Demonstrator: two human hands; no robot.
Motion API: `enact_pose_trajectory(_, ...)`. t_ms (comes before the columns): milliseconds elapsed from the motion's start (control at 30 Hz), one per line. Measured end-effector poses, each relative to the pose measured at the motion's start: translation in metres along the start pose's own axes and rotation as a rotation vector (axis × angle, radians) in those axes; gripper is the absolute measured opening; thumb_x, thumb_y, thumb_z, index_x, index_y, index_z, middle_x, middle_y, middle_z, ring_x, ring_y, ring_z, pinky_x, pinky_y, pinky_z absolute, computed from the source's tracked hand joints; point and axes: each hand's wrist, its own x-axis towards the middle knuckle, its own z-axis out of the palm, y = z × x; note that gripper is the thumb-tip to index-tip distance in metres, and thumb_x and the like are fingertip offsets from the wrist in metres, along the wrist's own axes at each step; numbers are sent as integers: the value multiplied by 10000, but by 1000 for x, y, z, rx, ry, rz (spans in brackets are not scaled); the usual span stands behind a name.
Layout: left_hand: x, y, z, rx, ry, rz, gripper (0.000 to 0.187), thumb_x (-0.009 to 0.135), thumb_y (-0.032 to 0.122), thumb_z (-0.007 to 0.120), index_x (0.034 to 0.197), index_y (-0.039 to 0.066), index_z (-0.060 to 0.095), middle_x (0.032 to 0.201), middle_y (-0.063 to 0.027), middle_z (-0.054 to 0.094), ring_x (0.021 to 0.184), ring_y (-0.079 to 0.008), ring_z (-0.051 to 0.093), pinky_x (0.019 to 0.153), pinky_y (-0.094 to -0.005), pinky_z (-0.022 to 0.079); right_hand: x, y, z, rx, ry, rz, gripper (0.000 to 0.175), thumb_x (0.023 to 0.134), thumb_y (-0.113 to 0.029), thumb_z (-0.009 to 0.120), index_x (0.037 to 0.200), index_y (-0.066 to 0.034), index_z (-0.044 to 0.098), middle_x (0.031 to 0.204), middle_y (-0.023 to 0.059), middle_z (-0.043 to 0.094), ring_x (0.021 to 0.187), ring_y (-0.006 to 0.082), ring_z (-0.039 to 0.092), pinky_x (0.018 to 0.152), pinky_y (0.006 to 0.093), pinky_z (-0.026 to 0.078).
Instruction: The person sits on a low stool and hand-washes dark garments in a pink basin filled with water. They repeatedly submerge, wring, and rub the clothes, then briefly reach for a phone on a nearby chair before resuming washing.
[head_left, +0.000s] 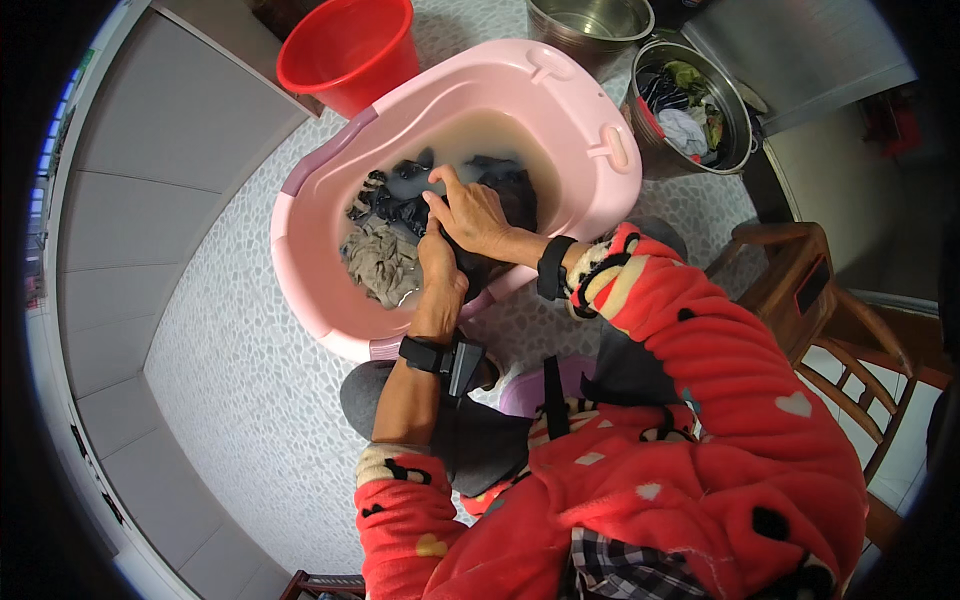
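Note:
A pink plastic baby bathtub (300, 240) holds cloudy water with soaking clothes. My left hand (441, 259) grips a dark wet garment (472, 274) near the tub's near side. My right hand (476, 214) is just above and to the right of it, palm down against the dark cloth. Its thumb and forefinger are apart, while its other fingers are hidden from view, so its grip is unclear. More black cloth (517, 187) floats to the right of my hands. A crumpled grey-beige cloth (382, 262) lies partly in the water to the left.
Beyond the tub stand a red plastic bucket (349, 52) and a metal pot (592, 30). A metal bucket (645, 142) with clothes inside is at the far right. To my right is a wooden chair (787, 292) with a phone-like dark object (813, 285) on it. Cabinet panels (142, 217) line the left.

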Motion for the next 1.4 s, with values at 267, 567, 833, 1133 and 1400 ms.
enact_pose_trajectory(267, 8, 4, -8, -87, -233, 148, 359, 1013, 401, 403, 981, 95, 587, 880, -76, 605, 804, -209, 591, 722, -361, 490, -15, -5, 6, 138, -104, -245, 274, 910, -276, 578, 1088, -96, 473, 684, 170, 641, 638, 406, 632, 612, 496, 493)
enact_pose_trajectory(567, 22, -8, -17, -78, -123, 110, 387, 1000, 386, 461, 1086, 42, 614, 1012, -83, 646, 911, -215, 620, 771, -342, 508, -8, -3, 3, 145, -55, -79, 276, 917, -299, 569, 1073, -91, 474, 631, 188, 614, 648, 417, 620, 602, 519, 473)
enact_pose_trajectory(833, -3, 0, -1, -112, -104, -64, 351, 989, 393, 500, 1002, 64, 619, 964, -61, 640, 868, -188, 628, 762, -315, 516, 4, 22, 14, 12, 91, 18, 318, 921, -364, 551, 1070, -89, 495, 728, 200, 644, 743, 422, 634, 674, 515, 479)
enact_pose_trajectory(1133, -29, 49, -1, 773, -445, 384, 486, 729, 287, 846, 1047, -5, 622, 964, -36, 614, 822, -89, 543, 741, -240, 442, 47, 49, -18, 546, -254, 301, 506, 873, -501, 646, 947, 0, 651, 926, 80, 626, 903, 166, 567, 811, 303, 445)
enact_pose_trajectory(1400, -30, 54, -7, 1100, -379, 884, 300, 897, 172, 644, 1134, -11, 638, 1114, -109, 626, 1024, -247, 576, 953, -324, 415, 47, 65, -65, 624, -673, 76, 402, 881, -302, 683, 1161, -34, 579, 1151, 48, 561, 1116, 142, 501, 987, 270, 370)
